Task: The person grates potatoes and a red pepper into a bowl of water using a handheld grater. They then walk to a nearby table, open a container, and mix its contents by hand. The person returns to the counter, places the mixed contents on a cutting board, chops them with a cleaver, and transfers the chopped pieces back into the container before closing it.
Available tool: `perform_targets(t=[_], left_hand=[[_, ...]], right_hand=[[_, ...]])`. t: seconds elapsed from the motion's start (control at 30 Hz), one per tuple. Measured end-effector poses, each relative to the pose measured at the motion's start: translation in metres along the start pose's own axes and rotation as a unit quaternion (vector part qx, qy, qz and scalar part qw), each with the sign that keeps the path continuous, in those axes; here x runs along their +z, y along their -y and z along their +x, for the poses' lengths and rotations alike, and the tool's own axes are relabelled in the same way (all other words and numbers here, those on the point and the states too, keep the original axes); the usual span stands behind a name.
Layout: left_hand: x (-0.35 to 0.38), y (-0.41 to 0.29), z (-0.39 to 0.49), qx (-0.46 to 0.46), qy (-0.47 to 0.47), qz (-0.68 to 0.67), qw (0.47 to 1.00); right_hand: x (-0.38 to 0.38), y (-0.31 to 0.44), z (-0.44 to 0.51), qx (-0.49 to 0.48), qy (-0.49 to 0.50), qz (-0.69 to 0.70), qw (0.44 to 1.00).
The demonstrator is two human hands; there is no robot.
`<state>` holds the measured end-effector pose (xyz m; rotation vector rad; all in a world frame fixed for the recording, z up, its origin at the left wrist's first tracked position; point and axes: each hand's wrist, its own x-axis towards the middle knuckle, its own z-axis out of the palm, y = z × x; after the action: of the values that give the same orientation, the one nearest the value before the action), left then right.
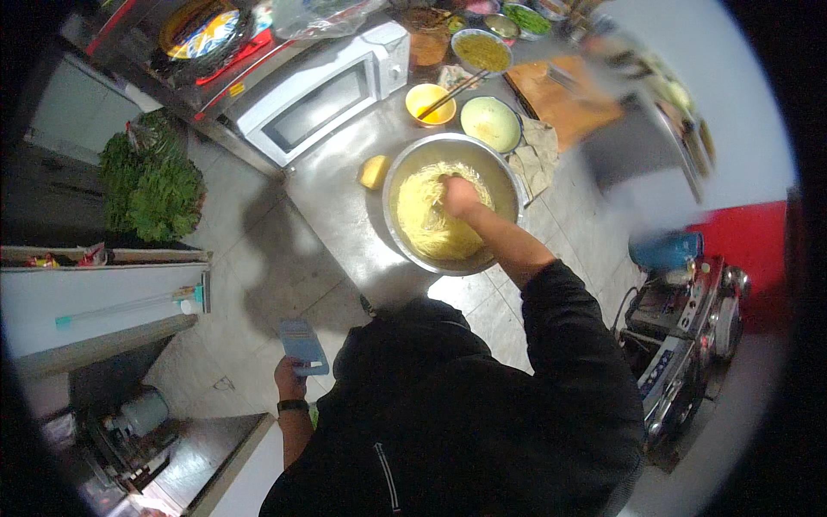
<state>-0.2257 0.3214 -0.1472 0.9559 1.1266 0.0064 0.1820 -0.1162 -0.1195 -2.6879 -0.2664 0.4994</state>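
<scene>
My right hand (460, 197) reaches down into a large stainless steel bowl (391, 236), among pale yellow shreds (426, 236) that look like shredded potato. Its fingertips are hidden by the hand and the shreds, so their grip is unclear. Low at my left side, my left hand (292, 378) holds a flat blue rectangular tool (302, 342), apparently a vegetable grater. A peeled yellow piece, possibly potato (375, 172), lies on the steel table (336, 184) just left of the bowl.
Beyond the bowl stand a yellow bowl (417, 97) with chopsticks (455, 94) across it and a pale green bowl (488, 119). A cutting board (581, 84) and a beige cloth (539, 145) lie right. The microwave (323, 103) stands left; leafy greens (155, 187) sit farther left.
</scene>
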Motion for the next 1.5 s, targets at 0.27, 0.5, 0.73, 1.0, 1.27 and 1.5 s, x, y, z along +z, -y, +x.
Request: perform_targets(t=[0.27, 0.5, 0.73, 1.0, 1.27, 1.5], left_hand=[[-0.012, 0.02, -0.004, -0.015, -0.022, -0.038, 0.999], [-0.018, 0.025, 0.006, 0.14, 0.075, 0.232, 0.96], [-0.02, 0.042, 0.024, 0.155, 0.034, 0.09, 0.983], [-0.007, 0.029, -0.008, -0.036, -0.065, -0.086, 0.993], [-0.032, 0.021, -0.016, -0.015, -0.05, -0.115, 0.992], [-0.014, -0.014, -0.004, 0.089, -0.016, 0.072, 0.993]], right_hand=[[-0.021, 0.015, -0.056, 0.074, 0.21, -0.237, 0.946], [0.022, 0.005, -0.029, -0.065, 0.038, -0.076, 0.994], [-0.024, 0.019, -0.031, -0.013, 0.279, -0.251, 0.927], [-0.032, 0.132, 0.038, -0.159, -0.025, -0.059, 0.985], [0.076, 0.185, 0.098, 0.014, 0.03, -0.319, 0.947], [0.072, 0.228, -0.024, -0.046, 0.117, 0.335, 0.934]])
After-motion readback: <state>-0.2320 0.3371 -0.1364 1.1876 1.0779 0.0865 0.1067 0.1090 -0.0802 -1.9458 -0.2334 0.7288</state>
